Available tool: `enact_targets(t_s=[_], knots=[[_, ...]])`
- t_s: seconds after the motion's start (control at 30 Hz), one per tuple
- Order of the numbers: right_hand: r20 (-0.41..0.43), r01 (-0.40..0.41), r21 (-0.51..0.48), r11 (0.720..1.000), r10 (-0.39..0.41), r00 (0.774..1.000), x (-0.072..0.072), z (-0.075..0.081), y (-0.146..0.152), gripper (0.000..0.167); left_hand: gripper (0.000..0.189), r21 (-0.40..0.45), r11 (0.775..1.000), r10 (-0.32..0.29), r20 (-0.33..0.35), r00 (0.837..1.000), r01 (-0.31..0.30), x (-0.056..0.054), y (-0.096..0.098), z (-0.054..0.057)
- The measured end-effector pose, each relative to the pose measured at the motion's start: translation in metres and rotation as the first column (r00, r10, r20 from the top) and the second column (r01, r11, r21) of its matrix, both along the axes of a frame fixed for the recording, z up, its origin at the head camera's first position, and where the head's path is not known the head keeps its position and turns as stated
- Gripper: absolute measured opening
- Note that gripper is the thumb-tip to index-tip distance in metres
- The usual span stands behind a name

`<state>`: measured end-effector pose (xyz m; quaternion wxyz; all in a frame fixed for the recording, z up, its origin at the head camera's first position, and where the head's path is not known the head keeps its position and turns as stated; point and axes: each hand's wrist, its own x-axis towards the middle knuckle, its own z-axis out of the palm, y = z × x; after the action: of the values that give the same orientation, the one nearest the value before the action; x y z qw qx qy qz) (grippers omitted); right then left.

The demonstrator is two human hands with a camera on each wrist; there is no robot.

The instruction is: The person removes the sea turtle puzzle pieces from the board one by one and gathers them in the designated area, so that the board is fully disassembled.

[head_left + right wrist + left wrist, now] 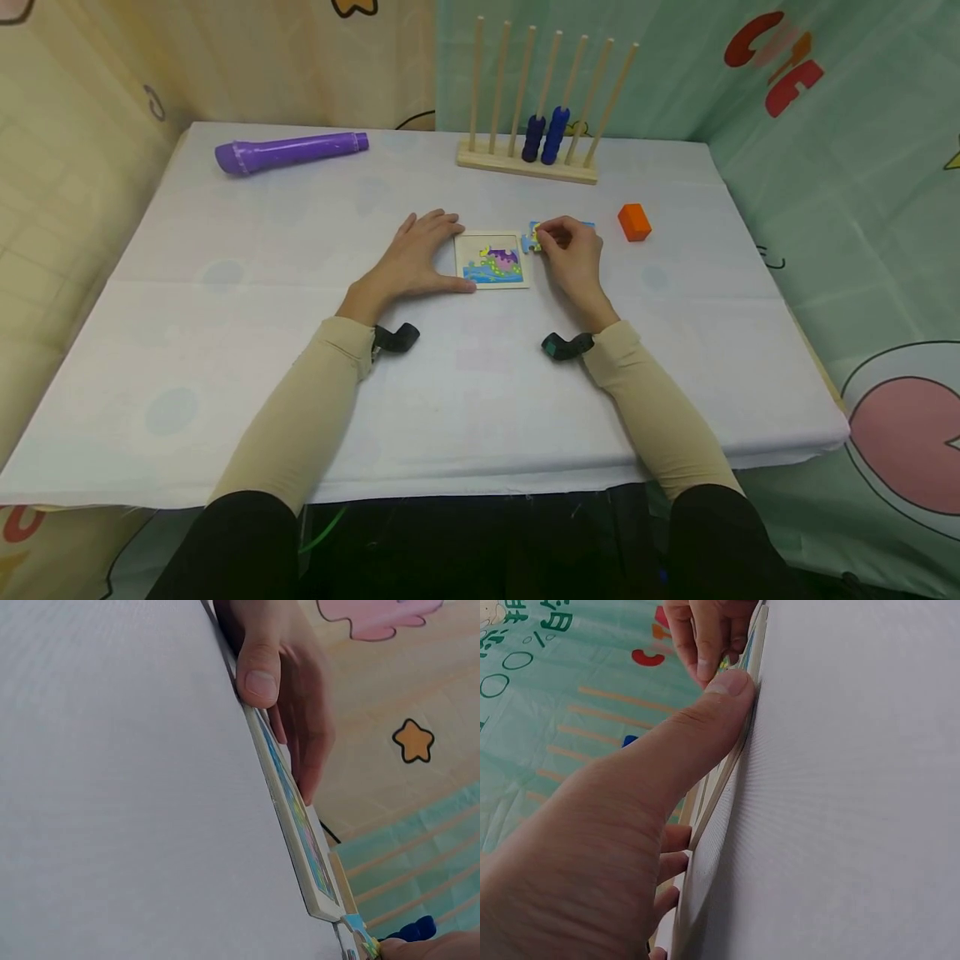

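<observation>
A small wooden puzzle board (pixel 492 284) lies on the table, its picture of a purple, pink and green creature over blue partly filled in. My left hand (pixel 412 258) rests along its left side, the straight thumb (pixel 697 712) touching the lower corner and the forefinger the upper one. Just right of the board, my right hand (pixel 576 257) pinches a blue and yellow puzzle piece (pixel 363 934) between thumb and forefinger. A bit of blue (pixel 589 224) shows behind the right hand, which mostly hides it.
An orange block (pixel 634 222) sits to the right. Farther back stands a wooden peg rack (pixel 525 165) with dark blue beads on two of its rods. A purple microphone-shaped toy (pixel 292 152) lies at the back left. White cloth covers the table (pixel 480 400).
</observation>
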<state>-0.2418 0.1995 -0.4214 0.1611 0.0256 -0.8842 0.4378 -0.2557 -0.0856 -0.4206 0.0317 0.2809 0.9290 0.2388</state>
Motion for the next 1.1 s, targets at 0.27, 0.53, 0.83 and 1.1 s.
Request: enact_targets(t_s=[0.27, 0.53, 0.83, 1.1], knots=[[0.044, 0.047, 0.022, 0.999, -0.048, 0.998, -0.0015, 0.0018, 0.0039, 0.019, 0.108, 0.005, 1.0, 0.0, 0.015, 1.0, 0.0, -0.0001, -0.0011, 0.0014], [0.018, 0.056, 0.138, 0.989, -0.059, 0.998, 0.0025, 0.0042, 0.0053, 0.019, 0.108, 0.004, 1.0, -0.001, 0.02, 1.0, 0.001, 0.0002, -0.0009, 0.0012], [-0.006, 0.048, 0.164, 0.985, -0.048, 0.999, 0.0034, 0.0053, 0.0034, 0.022, 0.107, 0.007, 1.0, 0.007, 0.012, 1.0, -0.007, 0.0001, -0.0005, 0.0021], [0.075, -0.01, 0.23, 0.973, -0.007, 0.997, 0.0069, 0.007, -0.0007, 0.036, 0.107, 0.008, 1.0, 0.005, 0.013, 1.0, -0.005, 0.0002, 0.0003, 0.0019]])
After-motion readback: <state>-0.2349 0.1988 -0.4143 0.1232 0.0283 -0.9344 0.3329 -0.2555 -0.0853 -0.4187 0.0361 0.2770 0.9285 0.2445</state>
